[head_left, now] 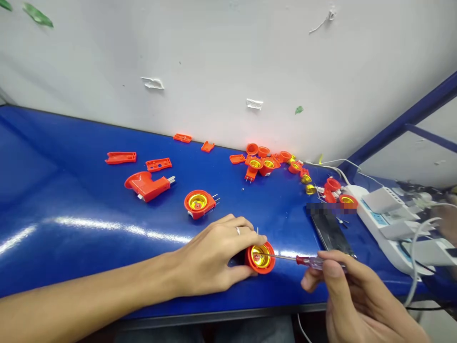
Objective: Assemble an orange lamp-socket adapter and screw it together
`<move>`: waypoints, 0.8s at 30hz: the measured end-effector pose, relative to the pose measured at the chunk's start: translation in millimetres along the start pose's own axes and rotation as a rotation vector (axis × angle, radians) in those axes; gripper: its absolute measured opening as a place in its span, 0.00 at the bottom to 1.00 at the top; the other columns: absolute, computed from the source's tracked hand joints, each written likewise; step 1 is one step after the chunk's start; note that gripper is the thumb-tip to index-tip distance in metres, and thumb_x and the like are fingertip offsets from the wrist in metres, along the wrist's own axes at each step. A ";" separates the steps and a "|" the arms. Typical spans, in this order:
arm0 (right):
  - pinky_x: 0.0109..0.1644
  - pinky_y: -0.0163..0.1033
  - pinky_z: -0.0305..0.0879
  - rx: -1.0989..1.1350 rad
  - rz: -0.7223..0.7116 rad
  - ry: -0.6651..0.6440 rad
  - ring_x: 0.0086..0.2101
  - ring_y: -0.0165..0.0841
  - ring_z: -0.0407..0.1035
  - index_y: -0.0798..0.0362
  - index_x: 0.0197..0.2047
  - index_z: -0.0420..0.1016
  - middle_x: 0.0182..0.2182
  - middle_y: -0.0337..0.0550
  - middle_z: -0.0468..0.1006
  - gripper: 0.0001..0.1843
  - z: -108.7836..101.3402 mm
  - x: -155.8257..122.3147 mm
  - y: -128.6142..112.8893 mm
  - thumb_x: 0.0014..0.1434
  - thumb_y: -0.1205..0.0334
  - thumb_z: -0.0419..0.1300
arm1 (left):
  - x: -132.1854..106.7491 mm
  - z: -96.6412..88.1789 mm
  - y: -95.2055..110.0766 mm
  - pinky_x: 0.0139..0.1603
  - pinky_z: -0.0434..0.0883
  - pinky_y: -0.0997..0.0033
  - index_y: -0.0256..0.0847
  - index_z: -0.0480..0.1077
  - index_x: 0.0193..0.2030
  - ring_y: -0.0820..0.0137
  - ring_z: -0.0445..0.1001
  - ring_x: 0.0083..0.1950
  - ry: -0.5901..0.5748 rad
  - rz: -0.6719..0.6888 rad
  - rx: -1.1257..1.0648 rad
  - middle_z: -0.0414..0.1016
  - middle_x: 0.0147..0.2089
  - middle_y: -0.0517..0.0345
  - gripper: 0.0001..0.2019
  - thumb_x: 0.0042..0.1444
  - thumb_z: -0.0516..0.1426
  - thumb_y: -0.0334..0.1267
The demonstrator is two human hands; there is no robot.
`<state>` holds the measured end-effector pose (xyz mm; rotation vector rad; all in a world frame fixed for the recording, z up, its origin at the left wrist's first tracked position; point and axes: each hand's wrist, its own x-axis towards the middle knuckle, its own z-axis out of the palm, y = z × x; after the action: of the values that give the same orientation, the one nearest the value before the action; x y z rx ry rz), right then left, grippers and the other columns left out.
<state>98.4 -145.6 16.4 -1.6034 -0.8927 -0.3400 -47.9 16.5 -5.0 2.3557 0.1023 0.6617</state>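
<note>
My left hand grips a red lamp socket with a gold metal lining, holding it against the blue table near its front edge. The thumb and fingers press on the socket's left side and rim. In my right hand is a screwdriver with a clear and red handle. Its thin shaft reaches left into the socket, and the tip is at the bottom of the lining. Beyond my left hand lies another red lamp socket with metal prongs. Further left, a red socket with a plug rests on its side.
Red plastic covers lie at the back left. More red sockets and gold threaded shells are piled along the wall. A dark phone lies right of centre, beside a white power strip with chargers and cables.
</note>
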 end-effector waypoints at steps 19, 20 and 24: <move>0.25 0.29 0.71 0.040 0.067 0.079 0.18 0.27 0.73 0.54 0.38 0.84 0.21 0.34 0.79 0.05 -2.3 -6.9 4.4 0.62 0.61 0.70 | 0.0 -1.5 0.7 0.54 0.76 0.64 0.43 0.74 0.58 0.63 0.76 0.53 -0.019 -0.048 -0.019 0.79 0.51 0.53 0.19 0.61 0.65 0.32; 0.25 0.30 0.72 0.045 0.073 0.077 0.18 0.27 0.74 0.54 0.38 0.84 0.21 0.34 0.79 0.05 -3.2 -7.8 4.8 0.62 0.62 0.70 | 0.3 -1.8 1.0 0.54 0.76 0.64 0.43 0.74 0.58 0.63 0.77 0.53 -0.019 -0.049 -0.019 0.79 0.50 0.53 0.19 0.61 0.65 0.32; 0.25 0.31 0.73 0.067 0.054 0.029 0.19 0.29 0.75 0.54 0.39 0.84 0.21 0.35 0.80 0.03 -4.8 -8.3 7.1 0.62 0.64 0.69 | 1.2 -2.5 1.8 0.52 0.77 0.64 0.43 0.74 0.58 0.62 0.77 0.52 -0.017 -0.053 -0.015 0.79 0.50 0.54 0.19 0.60 0.66 0.32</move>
<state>99.2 -153.0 7.0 -1.5541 -0.8290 -0.2924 -48.3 16.9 -1.7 2.3360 0.1515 0.6147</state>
